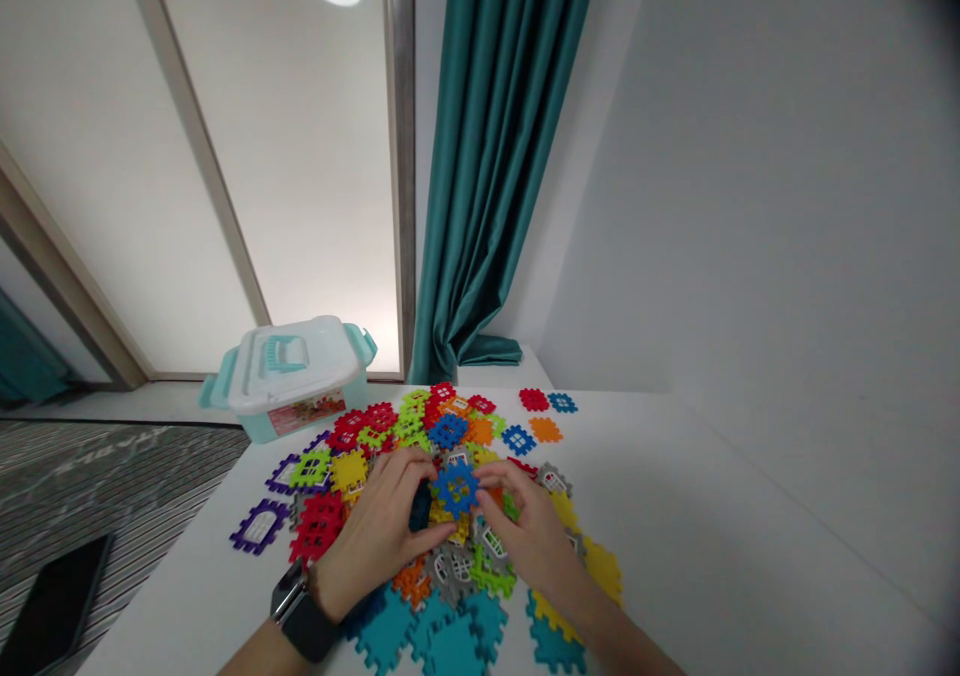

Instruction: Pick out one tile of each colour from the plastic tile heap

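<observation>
A blue interlocking plastic tile (pixel 457 488) with notched edges and a cut-out middle is held up over the heap. My right hand (pixel 525 516) pinches its right edge between thumb and fingers. On the other side, my left hand (pixel 382 516), with a dark watch (pixel 304 606) on the wrist, has curled fingertips at the tile's left edge and its thumb lower down. Something dark blue (pixel 421 506) shows in the gap of the left hand, partly hidden. Below both hands lie grey tiles (pixel 452 568), yellow tiles and a green tile (pixel 493 571).
A lidded storage box (pixel 300 361) stands at the table's back left. Red tiles (pixel 321 524), purple frame tiles (pixel 260 526), and teal tiles (pixel 454 646) surround the heap. A few loose tiles, including an orange tile (pixel 545 429), lie at the back right. A black flat device (pixel 56 601) is at lower left.
</observation>
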